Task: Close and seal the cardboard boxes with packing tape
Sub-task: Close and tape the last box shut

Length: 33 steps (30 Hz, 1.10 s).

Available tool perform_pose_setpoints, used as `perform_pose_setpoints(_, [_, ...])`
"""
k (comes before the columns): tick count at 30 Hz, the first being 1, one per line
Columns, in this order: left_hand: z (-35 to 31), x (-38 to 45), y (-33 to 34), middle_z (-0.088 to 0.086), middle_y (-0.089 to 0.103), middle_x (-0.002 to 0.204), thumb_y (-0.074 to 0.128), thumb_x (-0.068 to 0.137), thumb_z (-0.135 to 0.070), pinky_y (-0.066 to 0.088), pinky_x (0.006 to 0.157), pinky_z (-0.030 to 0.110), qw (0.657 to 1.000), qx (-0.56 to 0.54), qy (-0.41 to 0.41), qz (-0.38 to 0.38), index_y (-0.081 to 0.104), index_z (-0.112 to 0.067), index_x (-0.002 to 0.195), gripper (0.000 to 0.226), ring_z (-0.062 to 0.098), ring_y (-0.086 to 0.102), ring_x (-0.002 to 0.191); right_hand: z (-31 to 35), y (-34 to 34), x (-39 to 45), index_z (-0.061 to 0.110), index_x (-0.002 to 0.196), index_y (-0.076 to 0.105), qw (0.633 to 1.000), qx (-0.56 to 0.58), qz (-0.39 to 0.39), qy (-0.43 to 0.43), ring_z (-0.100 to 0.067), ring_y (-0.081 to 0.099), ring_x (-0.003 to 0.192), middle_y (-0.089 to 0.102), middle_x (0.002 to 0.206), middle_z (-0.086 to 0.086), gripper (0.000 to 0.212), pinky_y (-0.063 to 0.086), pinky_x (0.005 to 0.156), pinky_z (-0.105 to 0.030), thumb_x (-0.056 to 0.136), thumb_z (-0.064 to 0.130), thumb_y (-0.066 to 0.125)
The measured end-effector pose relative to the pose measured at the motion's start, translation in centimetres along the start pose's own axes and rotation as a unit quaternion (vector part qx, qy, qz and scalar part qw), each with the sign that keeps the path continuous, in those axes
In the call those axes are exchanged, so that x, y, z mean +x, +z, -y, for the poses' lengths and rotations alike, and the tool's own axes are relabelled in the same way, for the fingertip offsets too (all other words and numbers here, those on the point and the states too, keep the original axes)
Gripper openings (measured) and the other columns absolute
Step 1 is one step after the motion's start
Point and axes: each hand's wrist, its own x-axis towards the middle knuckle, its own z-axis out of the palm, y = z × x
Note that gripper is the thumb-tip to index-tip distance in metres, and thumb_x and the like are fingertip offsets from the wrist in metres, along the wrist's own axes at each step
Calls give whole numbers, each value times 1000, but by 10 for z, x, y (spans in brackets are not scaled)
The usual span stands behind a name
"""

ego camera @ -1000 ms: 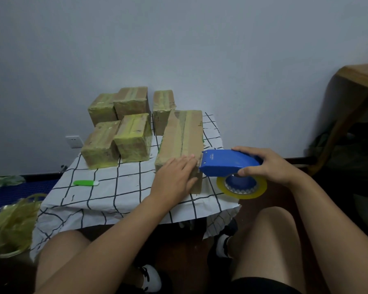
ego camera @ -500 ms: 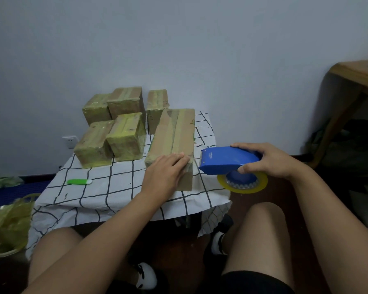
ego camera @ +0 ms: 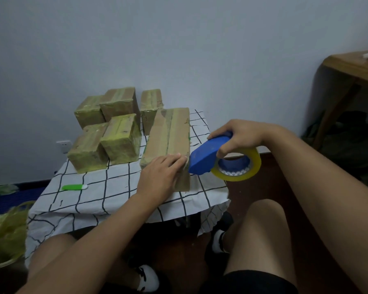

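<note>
The long brown cardboard box [ego camera: 168,143] lay at the bench's [ego camera: 115,187] three-o'clock edge, the left hand [ego camera: 159,179] pressing flat on its near end. The right hand [ego camera: 240,139] gripped the blue tape dispenser with its yellow roll [ego camera: 219,160], nose at the box's corner. With so little purchase, I judged the tape might tear crooked or drag the box off the edge.

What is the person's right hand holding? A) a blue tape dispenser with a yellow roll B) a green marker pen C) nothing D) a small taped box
A: the right hand grips the blue plastic tape dispenser carrying a yellow tape roll, beside the long brown cardboard box.
</note>
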Motion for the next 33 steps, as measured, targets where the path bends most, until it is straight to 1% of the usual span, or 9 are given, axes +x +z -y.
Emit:
perform_pose_setpoints(4, [-1, -1, -7, -4, 65, 122, 76, 76, -20, 52, 71, 32, 1000, 0, -5, 17, 62, -25, 126, 52, 22, 64, 95, -5, 15, 10, 33, 134, 58, 989, -134, 27, 48, -16, 56, 103, 61, 124, 6, 65, 50, 85, -30, 73, 46, 78])
perform_pose_setpoints(8, [-1, -2, -8, -3, 63, 124, 74, 71, -21, 50, 80, 33, 999, 0, 4, 33, 56, -29, 134, 66, 21, 61, 99, -23, 21, -2, 28, 139, 55, 987, -33, -129, 89, -15, 54, 109, 60, 134, 3, 71, 41, 88, -26, 74, 42, 79])
perform_pose_setpoints(13, [-3, 0, -8, 5, 64, 117, 81, 56, -15, 52, 72, 35, 997, 53, 38, 32, 62, -33, 127, 76, 27, 62, 94, -17, 62, 3, 24, 140, 54, 932, 111, -317, 138, -18, 55, 112, 59, 131, 0, 71, 43, 90, -30, 77, 43, 78])
perform_pose_setpoints(17, [-7, 7, -4, 8, 64, 109, 82, 52, -11, 49, 63, 35, 995, 83, 51, 29, 66, -26, 110, 62, 29, 62, 85, -6, 107, 20, 23, 138, 53, 877, 217, -394, 170, -19, 55, 108, 59, 124, -1, 68, 45, 87, -31, 78, 47, 75])
perform_pose_setpoints(20, [-5, 7, 0, 8, 63, 112, 76, 57, -8, 49, 64, 35, 995, 80, 53, 7, 63, -26, 117, 64, 28, 62, 87, -1, 134, 30, 27, 135, 53, 848, 249, -431, 179, -17, 55, 106, 59, 120, -1, 66, 46, 86, -31, 78, 51, 74])
perform_pose_setpoints(24, [-3, 1, 2, 2, 63, 119, 79, 59, -12, 52, 78, 34, 999, 43, 29, -3, 59, -21, 129, 73, 23, 61, 100, 6, 156, 32, 29, 142, 48, 813, 275, -470, 205, -13, 49, 99, 52, 114, 0, 68, 37, 82, -26, 82, 42, 76])
perform_pose_setpoints(26, [-3, 0, 0, -2, 65, 118, 81, 66, -26, 51, 83, 32, 1000, 15, -12, 6, 57, -20, 131, 69, 19, 60, 102, 10, 166, 32, 29, 144, 46, 802, 274, -490, 205, -13, 48, 96, 48, 110, 0, 69, 37, 81, -26, 83, 39, 76])
perform_pose_setpoints(29, [0, 0, -8, -6, 62, 127, 62, 82, -48, 44, 95, 32, 992, -93, -62, 51, 52, -23, 136, 60, 16, 57, 113, 12, 172, 32, 28, 147, 42, 793, 279, -499, 211, -12, 46, 94, 45, 110, 1, 72, 37, 81, -26, 84, 38, 75])
perform_pose_setpoints(33, [5, 7, -14, -11, 60, 134, 41, 95, -49, 40, 102, 39, 969, -214, -101, 67, 63, -29, 129, 44, 16, 52, 120, 13, 173, 31, 29, 148, 41, 790, 272, -504, 218, -12, 46, 92, 45, 109, 2, 73, 36, 80, -26, 84, 36, 75])
